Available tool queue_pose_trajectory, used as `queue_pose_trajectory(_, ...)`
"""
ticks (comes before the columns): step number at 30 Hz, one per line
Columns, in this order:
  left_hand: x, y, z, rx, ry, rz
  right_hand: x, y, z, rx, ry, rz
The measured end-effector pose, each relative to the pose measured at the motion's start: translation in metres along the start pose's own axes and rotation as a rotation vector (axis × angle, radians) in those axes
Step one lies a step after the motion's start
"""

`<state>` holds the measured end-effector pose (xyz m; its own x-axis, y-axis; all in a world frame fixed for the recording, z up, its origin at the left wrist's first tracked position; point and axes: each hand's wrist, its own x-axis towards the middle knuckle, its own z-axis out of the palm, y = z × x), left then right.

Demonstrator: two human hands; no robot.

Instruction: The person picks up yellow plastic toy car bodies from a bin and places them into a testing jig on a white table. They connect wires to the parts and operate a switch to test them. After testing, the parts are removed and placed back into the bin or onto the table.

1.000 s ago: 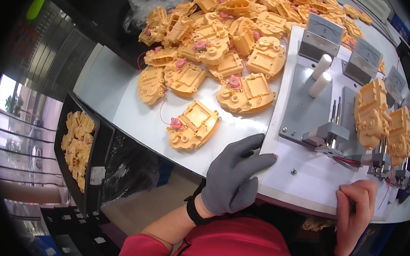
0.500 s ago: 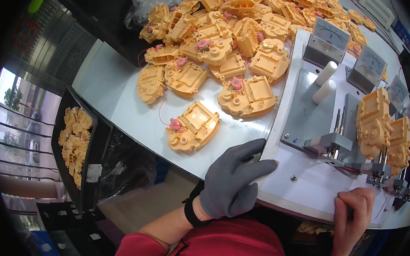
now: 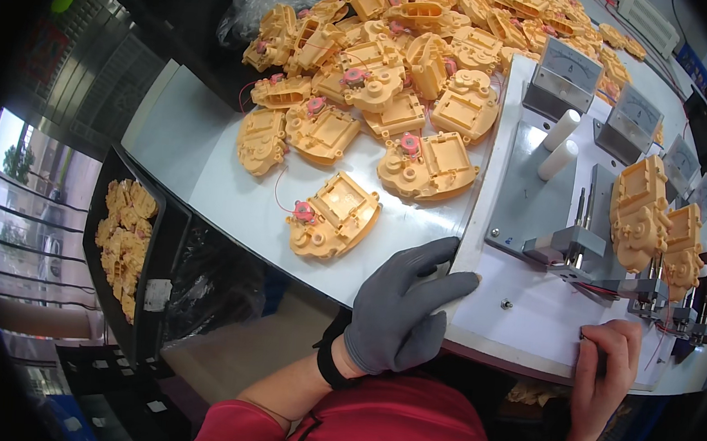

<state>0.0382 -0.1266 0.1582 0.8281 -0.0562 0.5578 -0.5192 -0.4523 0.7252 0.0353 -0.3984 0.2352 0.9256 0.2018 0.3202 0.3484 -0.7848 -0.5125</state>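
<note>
My left hand (image 3: 401, 306), in a grey glove with a bare fingertip, rests at the left edge of the white fixture board (image 3: 478, 319), fingers apart and holding nothing. Bare, my right hand (image 3: 609, 357) is at the board's front edge with its fingers curled in. A tiny dark spot shows at its fingertip; what it may hold is too small to make out. Up and left of the gloved hand lies a yellow plastic gear housing (image 3: 335, 217) with a pink motor piece and a red wire. Two more housings (image 3: 639, 212) (image 3: 684, 252) stand upright on the fixtures beyond my right hand.
A large heap of yellow housings (image 3: 381, 67) covers the back of the table. Analog meters (image 3: 567, 67) line the board behind two white posts (image 3: 559, 159) and metal clamp blocks (image 3: 573, 246). At the left, a black bin (image 3: 155, 248) holds more housings.
Both hands keep nearly the same place and pose. The whole view has shifted very slightly.
</note>
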Motion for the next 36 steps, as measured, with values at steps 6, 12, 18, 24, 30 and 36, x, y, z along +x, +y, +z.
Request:
queue_pose_trajectory(6, -0.002, -0.001, 0.000, -0.005, -0.023, -0.011, 0.000, -0.001, 0.001, -0.002, 0.012, 0.017)
queue_pose_trajectory(12, -0.001, 0.002, -0.005, 0.007, -0.083, -0.014, 0.001, -0.004, 0.003, -0.011, 0.029, 0.051)
queue_pose_trajectory(18, 0.001, 0.001, -0.001, -0.004, 0.006, -0.006, 0.001, -0.006, 0.005, -0.038, 0.048, 0.060)
queue_pose_trajectory(24, 0.002, 0.003, -0.001, -0.014, 0.017, -0.004, 0.002, -0.011, 0.008, -0.037, 0.068, 0.103)
queue_pose_trajectory(30, 0.001, 0.005, -0.005, -0.007, -0.065, -0.035, 0.003, -0.008, 0.008, -0.031, 0.074, 0.083)
queue_pose_trajectory(36, 0.001, 0.005, -0.005, 0.003, -0.059, -0.030, 0.001, -0.005, 0.008, -0.031, 0.077, 0.063)
